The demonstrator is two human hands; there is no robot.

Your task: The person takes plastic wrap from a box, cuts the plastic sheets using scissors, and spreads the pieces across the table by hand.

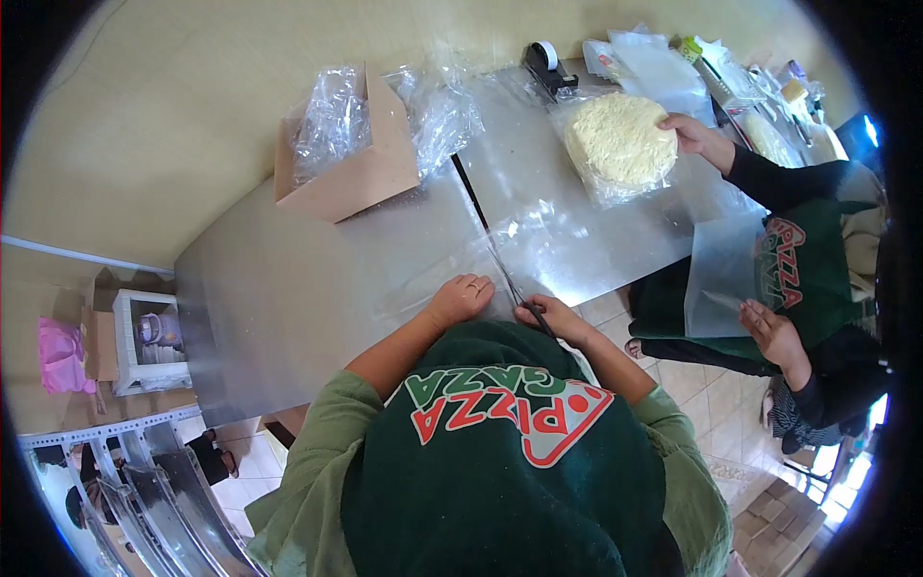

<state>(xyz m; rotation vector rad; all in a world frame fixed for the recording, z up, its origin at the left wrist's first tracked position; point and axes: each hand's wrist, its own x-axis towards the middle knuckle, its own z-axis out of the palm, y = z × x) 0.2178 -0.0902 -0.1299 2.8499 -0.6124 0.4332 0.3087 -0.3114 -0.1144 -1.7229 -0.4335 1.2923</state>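
Note:
My left hand (461,299) lies closed on a clear plastic sheet (433,276) at the table's near edge, its fingers curled on the film. Dark-handled scissors (536,315) are in my right hand (556,316), their blades pointing away from me over the plastic. To the right, a co-worker's hand (689,135) holds a round pale dough disc (621,139) on clear wrap. The co-worker's other hand (769,337) is at a translucent plastic bag (719,274).
An open cardboard box (361,183) with crumpled clear plastic (332,120) stands at the back of the metal table (279,288). Behind the dough is a tape dispenser (550,69), with stacked plastic bags (654,72) beside it. A white rack (125,341) stands left.

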